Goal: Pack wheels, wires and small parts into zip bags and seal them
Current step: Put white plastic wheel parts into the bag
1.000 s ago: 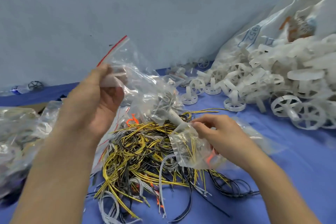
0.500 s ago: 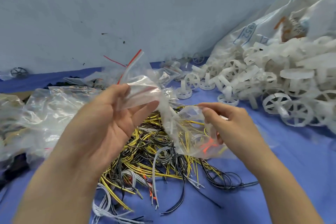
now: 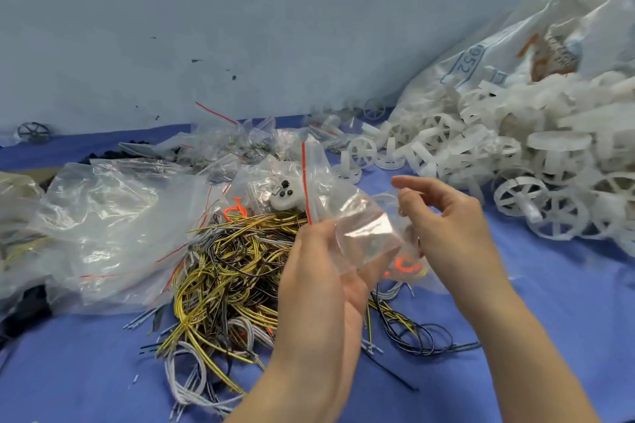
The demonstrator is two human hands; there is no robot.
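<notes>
The left hand [image 3: 330, 271] is now pinching the small clear red-striped zip bag [image 3: 357, 233] nearer centre; the right hand [image 3: 446, 227], at three o'clock, is letting go, fingers loosely curled — likely readying filling.

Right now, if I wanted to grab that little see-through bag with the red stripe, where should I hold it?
Probably pinch the small zip bag at its free right edge, coming from the right. The left hand holds its lower left part, and the red stripe stands upright on the left, so the flat clear film facing the right hand looks easiest to grab.
</notes>
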